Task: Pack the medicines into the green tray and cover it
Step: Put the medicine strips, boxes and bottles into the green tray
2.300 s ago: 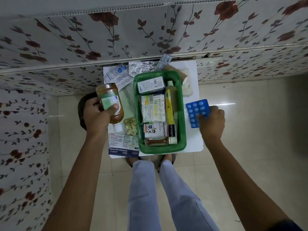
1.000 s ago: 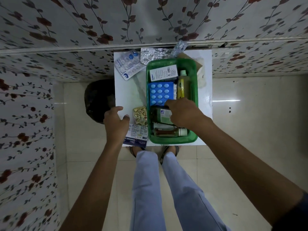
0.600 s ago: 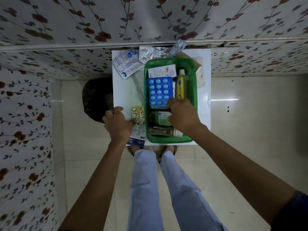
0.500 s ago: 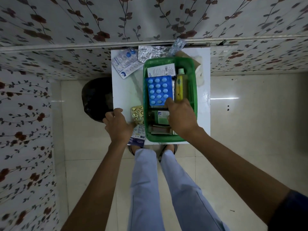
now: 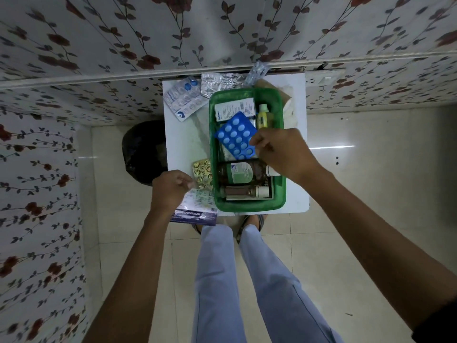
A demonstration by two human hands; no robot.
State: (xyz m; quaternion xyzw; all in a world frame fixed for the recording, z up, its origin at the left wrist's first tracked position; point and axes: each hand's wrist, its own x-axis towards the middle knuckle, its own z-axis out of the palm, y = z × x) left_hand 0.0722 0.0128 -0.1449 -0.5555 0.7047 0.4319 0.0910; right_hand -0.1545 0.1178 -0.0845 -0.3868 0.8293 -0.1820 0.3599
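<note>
- Since half a second ago my right hand [image 5: 282,152] has come up off the bottles and pinched the flat blue blister strip of round tablets [image 5: 237,139], which lay square in the tray and now sits tilted with one corner raised.
- That strip is over the middle of the green plastic tray [image 5: 280,194], above the other packs, with my thumb and fingertips closed on its right edge.
- My left hand [image 5: 171,190] has barely shifted: it rests at the near left corner of the small white table [image 5: 183,144], fingers curled down on the white-and-navy medicated dressings box [image 5: 197,210], pressing on it rather than clearly gripping it.
- Just beside those fingers lies the gold foil capsule strip [image 5: 203,174], touching the tray's left wall from outside.
- Inside the tray, at the near end, the brown bottle with a green label [image 5: 237,172] lies on its side, and a smaller brown bottle with a white cap [image 5: 244,191] lies nearer to me.
- At the far end are a white carton [image 5: 233,108] and a yellow tube [image 5: 262,117].
- Behind the tray, on the table, wait a white-and-blue blister card [image 5: 184,99] and a silver foil strip [image 5: 220,82].
- Both forearms reach forward from the bottom corners, the right one crossing over the tray's near right corner.
</note>
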